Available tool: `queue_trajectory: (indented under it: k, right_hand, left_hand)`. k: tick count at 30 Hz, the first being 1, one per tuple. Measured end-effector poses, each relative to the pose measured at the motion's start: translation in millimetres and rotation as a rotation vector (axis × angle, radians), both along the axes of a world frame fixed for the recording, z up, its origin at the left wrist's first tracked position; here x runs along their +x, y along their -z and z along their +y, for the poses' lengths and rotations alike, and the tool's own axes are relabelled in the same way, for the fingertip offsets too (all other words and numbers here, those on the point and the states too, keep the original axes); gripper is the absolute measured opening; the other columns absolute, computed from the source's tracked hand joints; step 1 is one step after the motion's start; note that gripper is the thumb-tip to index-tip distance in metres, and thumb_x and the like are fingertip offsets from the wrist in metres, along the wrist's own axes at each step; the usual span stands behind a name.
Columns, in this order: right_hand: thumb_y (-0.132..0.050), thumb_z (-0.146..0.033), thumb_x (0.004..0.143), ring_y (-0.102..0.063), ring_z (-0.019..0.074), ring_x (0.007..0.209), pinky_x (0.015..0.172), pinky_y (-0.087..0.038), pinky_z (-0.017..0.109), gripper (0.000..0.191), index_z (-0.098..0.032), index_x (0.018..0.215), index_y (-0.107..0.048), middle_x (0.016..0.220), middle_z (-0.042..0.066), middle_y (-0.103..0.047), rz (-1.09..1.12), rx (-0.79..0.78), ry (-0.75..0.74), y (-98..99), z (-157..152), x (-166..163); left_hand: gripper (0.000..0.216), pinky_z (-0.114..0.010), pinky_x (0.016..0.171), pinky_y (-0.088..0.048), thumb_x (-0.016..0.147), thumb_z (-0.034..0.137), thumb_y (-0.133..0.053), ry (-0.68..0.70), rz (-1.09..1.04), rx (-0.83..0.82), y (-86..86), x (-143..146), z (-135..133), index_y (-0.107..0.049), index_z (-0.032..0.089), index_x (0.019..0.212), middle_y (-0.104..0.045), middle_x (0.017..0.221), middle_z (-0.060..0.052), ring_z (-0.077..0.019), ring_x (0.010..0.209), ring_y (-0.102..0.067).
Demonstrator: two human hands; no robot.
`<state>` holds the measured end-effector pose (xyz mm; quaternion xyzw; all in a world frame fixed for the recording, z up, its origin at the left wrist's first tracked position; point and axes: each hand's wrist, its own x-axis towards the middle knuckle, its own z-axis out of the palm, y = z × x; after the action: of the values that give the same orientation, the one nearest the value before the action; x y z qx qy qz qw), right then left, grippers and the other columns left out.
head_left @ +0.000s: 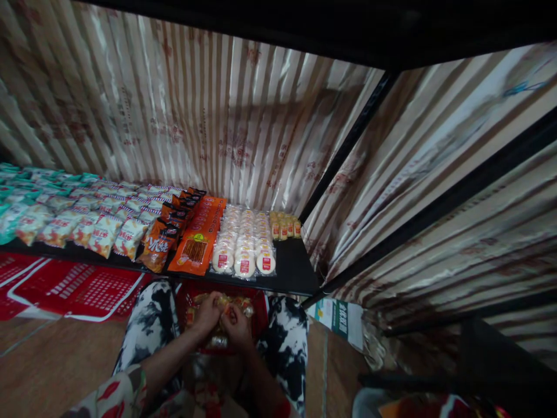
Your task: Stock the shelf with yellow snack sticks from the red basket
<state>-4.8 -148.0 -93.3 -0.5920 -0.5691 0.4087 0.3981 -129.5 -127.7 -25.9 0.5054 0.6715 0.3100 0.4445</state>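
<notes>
A red basket stands between my knees, with small yellow-wrapped snacks inside. Over it, my left hand pinches a small yellow-wrapped snack. My right hand meets it from the other side, fingers curled in against the same wrapper. Which fingers bear on it is hard to make out in the dim light. Just beyond, on a black shelf, small yellow packets stand grouped at the right end, beside rows of round white cakes in clear wrappers.
Orange flat packs, orange-brown bags and pale snack bags line the shelf leftward. Red baskets lie on the floor at left. Black metal bars slant across the right, before a striped curtain. A dark ledge hangs overhead.
</notes>
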Motion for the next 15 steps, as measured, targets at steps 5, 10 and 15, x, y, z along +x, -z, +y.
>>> queue_trajectory:
  k: [5, 10, 15]
  right_hand:
    - [-0.056, -0.042, 0.075, -0.063, 0.0166, 0.071, 0.067, -0.051, 0.027, 0.040, -0.017, 0.106, -0.062, 0.089, 0.006, -0.070, -0.079, -0.015, -0.016, -19.1, 1, 6]
    - [-0.059, -0.037, 0.073, -0.063, 0.0181, 0.084, 0.075, -0.050, 0.027, 0.037, -0.019, 0.104, -0.064, 0.093, 0.005, -0.069, -0.125, 0.107, 0.045, -31.2, -1, 4]
    - [-0.057, -0.030, 0.074, -0.063, 0.0187, 0.090, 0.083, -0.050, 0.028, 0.036, -0.019, 0.108, -0.062, 0.099, 0.007, -0.067, -0.226, 0.230, 0.084, -37.3, -3, 4]
  left_hand:
    - [0.029, -0.025, 0.082, -0.046, 0.073, 0.005, -0.049, -0.008, -0.020, 0.052, -4.1, 5, 2, -0.061, 0.018, 0.095, -0.066, 0.089, -0.002, -0.0154, 0.085, -0.061]
    - [0.029, -0.024, 0.080, -0.047, 0.073, 0.004, -0.044, -0.012, -0.124, 0.088, -5.4, 6, 4, -0.059, 0.017, 0.095, -0.065, 0.091, -0.003, -0.0143, 0.085, -0.061]
    - [0.028, -0.026, 0.080, -0.048, 0.075, 0.007, -0.043, -0.002, -0.159, 0.123, -17.3, 11, 5, -0.059, 0.017, 0.096, -0.065, 0.091, -0.003, -0.0156, 0.085, -0.061]
